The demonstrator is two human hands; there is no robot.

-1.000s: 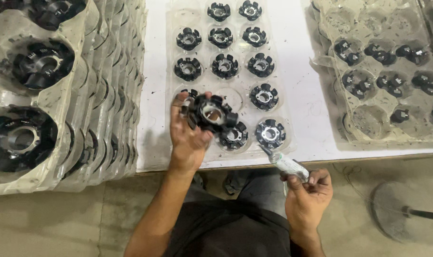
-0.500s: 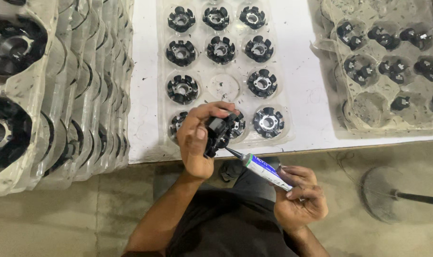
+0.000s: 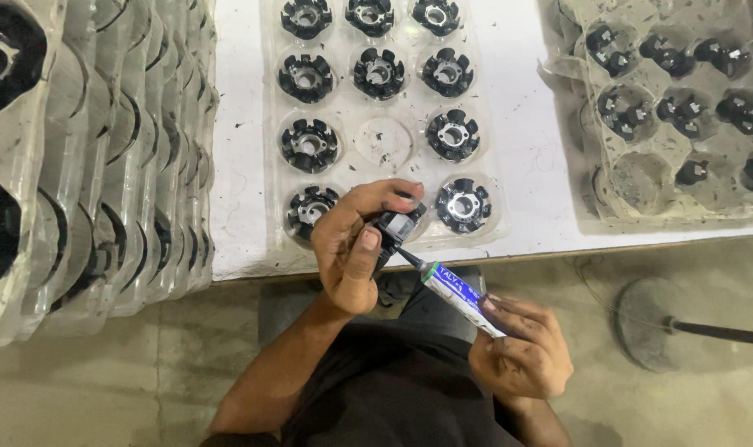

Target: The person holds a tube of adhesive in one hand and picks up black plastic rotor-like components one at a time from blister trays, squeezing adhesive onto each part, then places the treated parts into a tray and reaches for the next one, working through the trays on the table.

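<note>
Two hands at near edge of white bench [image 3: 244,165]. Left hand [image 3: 352,248], fingers wrapped around black toothed part [image 3: 397,225], holds it just above near rim of clear tray [image 3: 385,145]. Right hand [image 3: 521,352], fingers closed on white-and-blue tube [image 3: 459,294], nozzle tip touching the part. Tray holds similar black parts, one pocket empty. Stacked trays left, grey tray of small parts far right.

Even overhead light, soft shadows, sharp
</note>
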